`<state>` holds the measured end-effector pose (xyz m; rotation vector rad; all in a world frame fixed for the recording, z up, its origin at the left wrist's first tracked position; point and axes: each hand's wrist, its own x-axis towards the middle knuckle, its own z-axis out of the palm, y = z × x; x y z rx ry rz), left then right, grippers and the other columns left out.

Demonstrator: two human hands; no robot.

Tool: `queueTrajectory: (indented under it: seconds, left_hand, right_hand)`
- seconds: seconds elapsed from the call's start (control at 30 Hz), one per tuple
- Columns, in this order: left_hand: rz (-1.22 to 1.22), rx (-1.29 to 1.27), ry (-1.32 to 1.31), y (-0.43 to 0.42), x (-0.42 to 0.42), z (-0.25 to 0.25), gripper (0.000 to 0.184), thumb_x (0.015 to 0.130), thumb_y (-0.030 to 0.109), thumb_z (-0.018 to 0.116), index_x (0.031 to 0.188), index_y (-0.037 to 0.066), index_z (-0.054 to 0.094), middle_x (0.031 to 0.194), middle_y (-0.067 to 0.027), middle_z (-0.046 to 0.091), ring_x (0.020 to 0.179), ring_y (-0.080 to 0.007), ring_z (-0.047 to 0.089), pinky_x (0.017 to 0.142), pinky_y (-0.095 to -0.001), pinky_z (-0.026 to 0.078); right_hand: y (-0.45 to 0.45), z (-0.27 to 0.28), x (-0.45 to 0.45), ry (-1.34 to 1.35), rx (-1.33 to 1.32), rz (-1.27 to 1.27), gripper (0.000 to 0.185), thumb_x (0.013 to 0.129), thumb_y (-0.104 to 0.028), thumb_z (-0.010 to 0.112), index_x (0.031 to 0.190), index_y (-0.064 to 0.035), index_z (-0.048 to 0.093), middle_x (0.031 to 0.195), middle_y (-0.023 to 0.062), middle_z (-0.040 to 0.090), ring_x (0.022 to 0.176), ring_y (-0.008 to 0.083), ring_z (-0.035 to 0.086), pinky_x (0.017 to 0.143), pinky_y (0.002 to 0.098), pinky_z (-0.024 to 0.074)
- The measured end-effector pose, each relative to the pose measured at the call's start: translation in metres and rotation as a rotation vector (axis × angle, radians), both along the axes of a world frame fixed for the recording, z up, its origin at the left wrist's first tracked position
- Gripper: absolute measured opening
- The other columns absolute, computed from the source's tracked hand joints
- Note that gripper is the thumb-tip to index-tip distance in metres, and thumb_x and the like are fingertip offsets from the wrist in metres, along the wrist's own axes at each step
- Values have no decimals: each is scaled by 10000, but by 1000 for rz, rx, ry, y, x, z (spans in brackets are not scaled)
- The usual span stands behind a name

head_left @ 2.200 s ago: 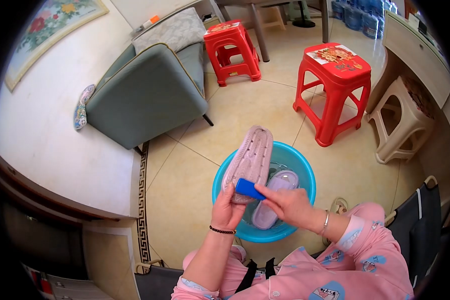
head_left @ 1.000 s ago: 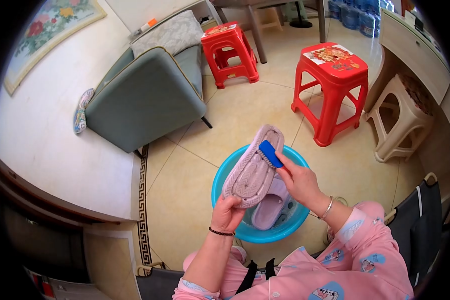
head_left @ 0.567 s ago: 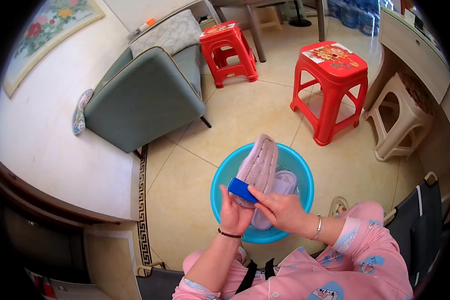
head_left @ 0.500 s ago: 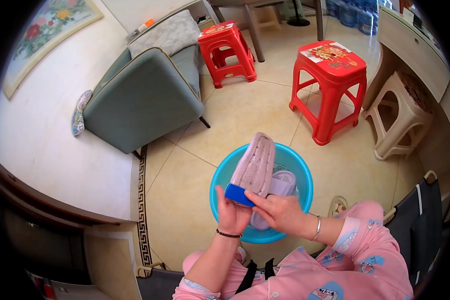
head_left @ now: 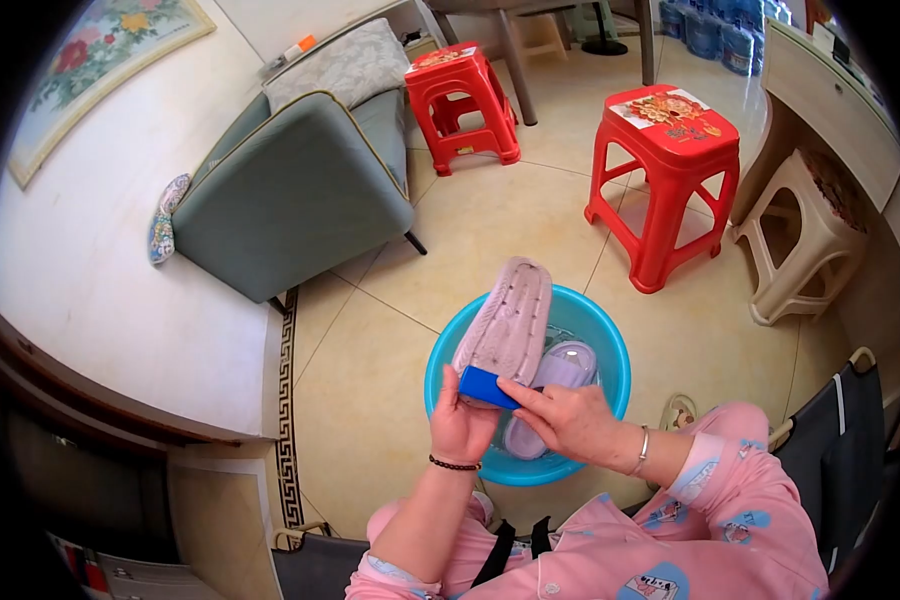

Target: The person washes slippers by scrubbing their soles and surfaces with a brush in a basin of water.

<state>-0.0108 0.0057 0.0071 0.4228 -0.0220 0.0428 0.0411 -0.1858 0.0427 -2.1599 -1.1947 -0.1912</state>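
Observation:
A pale pink slipper (head_left: 508, 325) is held sole up over a blue basin (head_left: 618, 350). My left hand (head_left: 460, 425) grips its near end from below, the fingertips hidden behind it. In my right hand (head_left: 575, 418) is a blue brush (head_left: 486, 388), pressed against the sole close to my left thumb; its bristles are out of sight. A second slipper, lilac (head_left: 568, 367), lies in the basin with some water, partly covered by my right hand.
Beyond the basin stand two red stools (head_left: 660, 190) (head_left: 460, 105). A grey-green armchair (head_left: 295, 200) is at the upper left, a beige stool (head_left: 805, 235) under a desk at the right. Water bottles (head_left: 705, 35) stand at the back.
The brush went from the middle of the sole down to its near end, and the slipper has turned more upright. Since the last earlier frame, the brush and slipper have shifted only slightly.

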Motion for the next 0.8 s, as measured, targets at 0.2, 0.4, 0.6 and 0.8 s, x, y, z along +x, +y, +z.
queueTrajectory:
  seconds: [0.2,0.4,0.6,0.8]
  left_hand:
    - [108,289,180,-34,3,18,577,1050,443,274,1431,20,372,1427,-132,466,1328,-275,435,1124,-446,337]
    - [97,345,156,-31,5,20,577,1046,460,265,1439,51,377,1453,-114,445,1353,-276,409,1143,-467,304]
    - [-85,21,-213,-8,3,10,544,1044,421,342,1401,19,428,1416,-119,486,1308,-244,466,1107,-427,364]
    - [185,402,115,-16,3,26,485,976,175,528,1412,6,400,1404,-140,496,1313,-276,464,1121,-462,357]
  right_hand:
    - [6,-4,12,156,284,-73,464,927,-278,602,1379,-209,522,695,116,626,575,299,615,523,400,494]
    - [0,-9,25,230,240,-103,442,910,-246,625,1344,-196,560,804,147,669,639,328,640,543,403,484]
    - [-2,-4,3,222,47,11,448,915,-247,616,1356,-204,549,837,134,686,670,316,660,564,395,503]
    - [-4,-21,44,239,150,-237,460,939,-291,584,1387,-223,509,737,140,650,640,333,633,573,446,494]
